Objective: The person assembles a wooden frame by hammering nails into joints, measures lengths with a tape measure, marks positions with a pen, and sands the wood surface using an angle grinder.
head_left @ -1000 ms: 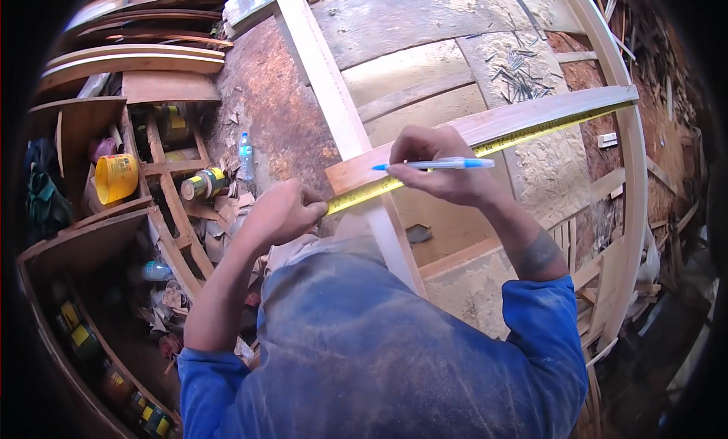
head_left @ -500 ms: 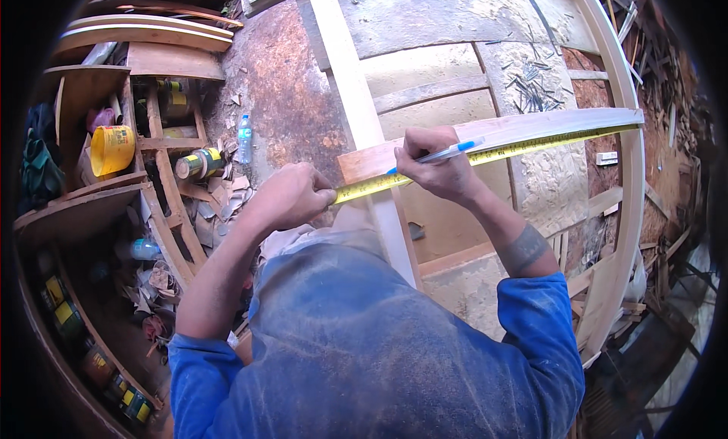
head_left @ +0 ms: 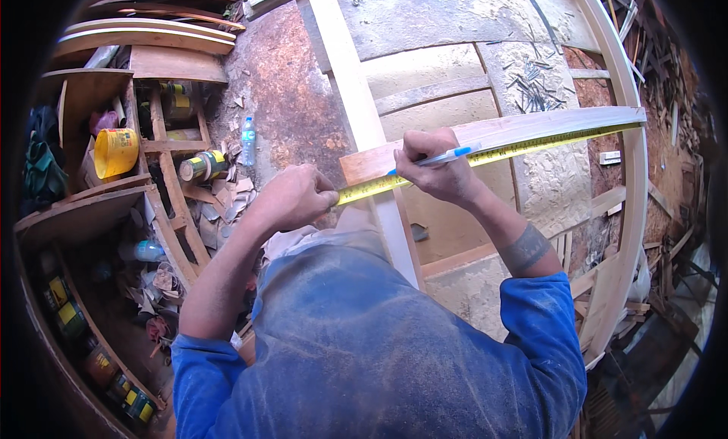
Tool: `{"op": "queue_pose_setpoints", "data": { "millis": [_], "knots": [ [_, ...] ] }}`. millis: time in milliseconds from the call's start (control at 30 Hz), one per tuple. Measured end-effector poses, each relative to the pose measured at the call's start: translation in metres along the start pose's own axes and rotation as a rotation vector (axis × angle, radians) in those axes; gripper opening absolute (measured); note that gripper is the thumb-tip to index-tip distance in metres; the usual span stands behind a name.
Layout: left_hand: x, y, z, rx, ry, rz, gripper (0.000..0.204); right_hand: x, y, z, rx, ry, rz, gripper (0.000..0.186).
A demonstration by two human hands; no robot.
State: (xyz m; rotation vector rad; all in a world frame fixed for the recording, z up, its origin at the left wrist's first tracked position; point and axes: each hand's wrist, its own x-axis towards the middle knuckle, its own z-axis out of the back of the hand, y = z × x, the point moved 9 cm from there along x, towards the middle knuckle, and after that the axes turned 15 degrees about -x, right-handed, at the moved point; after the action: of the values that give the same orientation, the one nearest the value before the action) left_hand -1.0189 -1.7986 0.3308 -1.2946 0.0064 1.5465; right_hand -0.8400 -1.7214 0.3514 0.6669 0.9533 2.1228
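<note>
Your left hand [head_left: 299, 199] pinches the yellow tape measure [head_left: 497, 152] at its 8 o'clock end; your right hand [head_left: 440, 167] grips the pen [head_left: 444, 158], tip at the board [head_left: 523, 126]. The tape runs along the board's 6 o'clock edge toward the side rail [head_left: 632, 174] at 3 o'clock; whether it is hooked there cannot be told. Caution: relaxing or tugging your left fingers may shift the tape and misplace a mark. Uneven right-hand pressure could pivot the board on the centre rail [head_left: 345, 60].

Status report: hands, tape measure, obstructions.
Left hand pinching tape measure. Right hand gripping ballpoint pen. Tape measure along wooden board, right hand covering part.
</note>
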Motion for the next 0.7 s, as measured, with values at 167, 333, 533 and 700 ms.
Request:
{"op": "queue_pose_setpoints", "data": {
  "millis": [167, 333, 533, 700],
  "knots": [
    [0.000, 0.000, 0.000, -0.003, 0.004, -0.002, 0.032, 0.001, 0.003, 0.001, -0.002, -0.008, 0.016, 0.032],
    [0.002, -0.001, -0.001, 0.008, 0.016, 0.002, 0.032, 0.000, 0.001, 0.002, -0.014, -0.002, 0.012, 0.032],
    [-0.001, -0.005, -0.001, 0.021, 0.043, 0.060, 0.032, 0.000, 0.001, 0.001, -0.018, -0.015, 0.022, 0.032],
    [-0.004, 0.004, -0.001, -0.003, 0.034, 0.053, 0.032, 0.000, 0.005, -0.001, 0.016, -0.023, -0.020, 0.032]
  ]
}}
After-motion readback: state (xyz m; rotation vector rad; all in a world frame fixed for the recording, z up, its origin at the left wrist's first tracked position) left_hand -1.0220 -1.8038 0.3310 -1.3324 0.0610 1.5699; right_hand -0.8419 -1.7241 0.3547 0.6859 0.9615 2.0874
